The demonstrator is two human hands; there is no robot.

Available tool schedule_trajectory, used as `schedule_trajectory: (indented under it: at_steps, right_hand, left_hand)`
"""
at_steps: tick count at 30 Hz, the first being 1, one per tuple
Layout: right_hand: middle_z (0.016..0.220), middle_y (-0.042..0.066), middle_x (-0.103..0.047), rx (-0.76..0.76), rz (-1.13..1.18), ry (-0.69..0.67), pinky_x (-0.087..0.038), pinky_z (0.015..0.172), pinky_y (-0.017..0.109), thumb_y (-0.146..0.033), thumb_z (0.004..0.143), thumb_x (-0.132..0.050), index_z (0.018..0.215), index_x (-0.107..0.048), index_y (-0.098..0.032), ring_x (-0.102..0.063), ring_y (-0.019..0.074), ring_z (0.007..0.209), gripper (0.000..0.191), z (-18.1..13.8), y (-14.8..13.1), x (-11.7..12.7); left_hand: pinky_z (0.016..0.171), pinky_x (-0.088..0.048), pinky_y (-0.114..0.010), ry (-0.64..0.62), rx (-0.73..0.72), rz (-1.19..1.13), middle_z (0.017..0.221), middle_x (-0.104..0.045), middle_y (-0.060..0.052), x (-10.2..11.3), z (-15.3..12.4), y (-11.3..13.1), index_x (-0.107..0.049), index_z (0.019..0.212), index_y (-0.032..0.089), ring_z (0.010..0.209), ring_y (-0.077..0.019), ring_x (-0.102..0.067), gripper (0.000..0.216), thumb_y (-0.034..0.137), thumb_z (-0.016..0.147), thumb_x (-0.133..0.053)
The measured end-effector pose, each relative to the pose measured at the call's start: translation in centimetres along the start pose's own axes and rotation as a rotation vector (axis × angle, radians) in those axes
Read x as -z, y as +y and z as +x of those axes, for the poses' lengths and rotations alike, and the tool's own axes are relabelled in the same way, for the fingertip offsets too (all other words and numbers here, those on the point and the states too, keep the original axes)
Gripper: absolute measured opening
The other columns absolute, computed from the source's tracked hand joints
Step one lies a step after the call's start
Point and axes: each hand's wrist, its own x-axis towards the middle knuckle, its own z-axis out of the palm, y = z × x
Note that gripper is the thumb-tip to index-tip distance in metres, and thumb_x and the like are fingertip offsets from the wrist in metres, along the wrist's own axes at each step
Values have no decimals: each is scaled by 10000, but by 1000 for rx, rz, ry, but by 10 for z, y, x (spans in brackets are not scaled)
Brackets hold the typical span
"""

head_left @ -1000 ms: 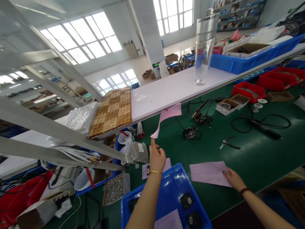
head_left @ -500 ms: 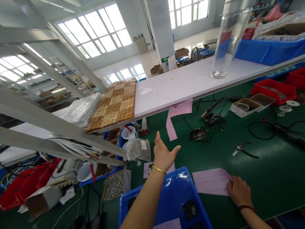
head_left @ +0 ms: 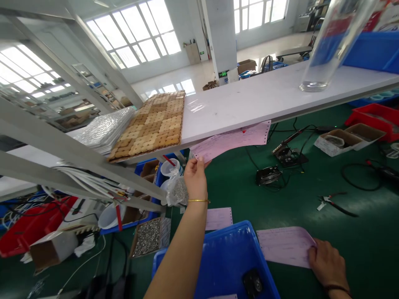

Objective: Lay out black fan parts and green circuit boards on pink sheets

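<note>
My left hand [head_left: 195, 178] is raised and pinches the free end of a pink paper sheet [head_left: 232, 139] that hangs from the underside of the white shelf [head_left: 249, 104], pulling it out almost level. My right hand [head_left: 327, 263] lies at the lower right, fingers curled on the edge of a second pink sheet [head_left: 285, 246] that rests flat on the green mat [head_left: 280, 199]. A blue bin [head_left: 227, 257] sits below my left arm, with a small black round part [head_left: 253, 283] in it.
A third pink slip [head_left: 218, 218] lies by the bin. On the shelf stand a clear glass cylinder [head_left: 330, 45] and a woven wooden mat [head_left: 152, 122]. A soldering iron stand [head_left: 288, 153], pliers [head_left: 333, 203], cardboard trays [head_left: 347, 139], a red bin [head_left: 378, 114] and a box of screws [head_left: 149, 237] are around.
My left hand went from open, reaching upward, to pinching the hanging pink sheet and lifting its end leftward. The view shifted; my right hand stays on the flat sheet.
</note>
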Motion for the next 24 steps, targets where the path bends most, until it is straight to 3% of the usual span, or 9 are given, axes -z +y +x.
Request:
schedule_trajectory:
  at_steps: [12, 24]
  right_hand:
    - [931, 214, -567, -16, 9, -5, -490, 667, 459, -490, 892, -239, 1100, -630, -39, -564, 322, 789, 632, 1, -2, 5]
    - [969, 223, -571, -18, -36, -31, -486, 718, 465, -478, 904, -220, 1138, -619, -9, -574, 329, 838, 659, 2, -2, 6]
  left_hand:
    - [752, -538, -294, 6, 62, 73, 808, -695, -19, 1, 11, 3, -639, 802, 178, 779, -165, -656, 340, 506, 752, -715]
    - [752, -478, -292, 15, 54, 86, 762, -646, 7, -3, 14, 6, -629, 780, 186, 794, -173, -605, 384, 558, 739, -711]
